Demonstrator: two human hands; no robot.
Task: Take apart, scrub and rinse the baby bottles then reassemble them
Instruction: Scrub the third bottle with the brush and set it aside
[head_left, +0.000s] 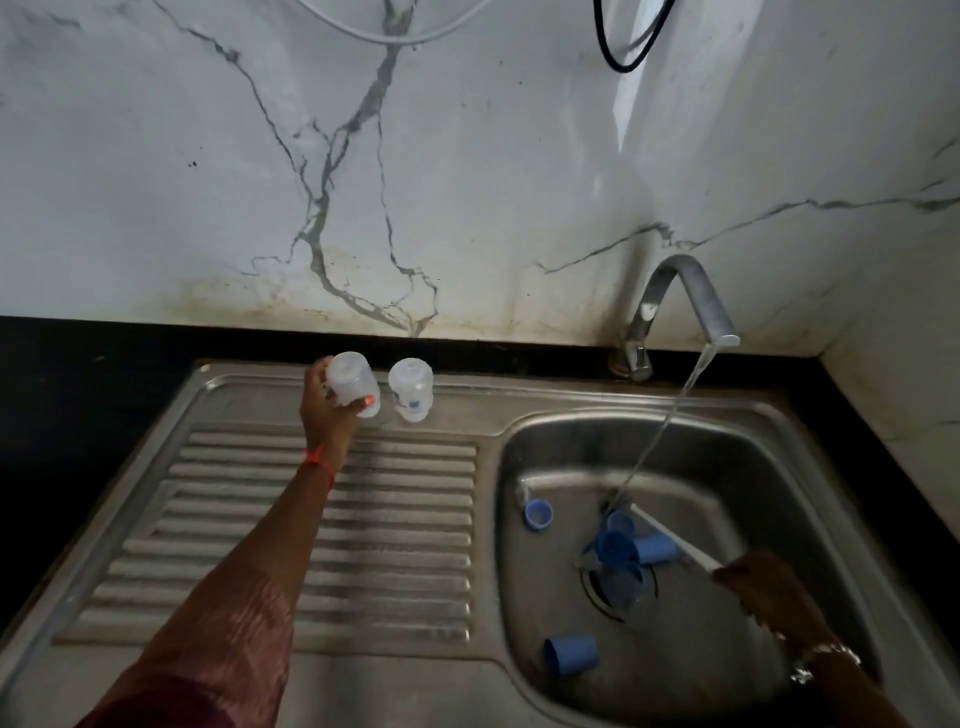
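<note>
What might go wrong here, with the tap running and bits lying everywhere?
The left hand holds a clear bottle close beside the standing bottle on the drainboard; a nudge could topple it. Blue caps crowd the drain under the running water and might block it. The right hand grips a brush there.
</note>
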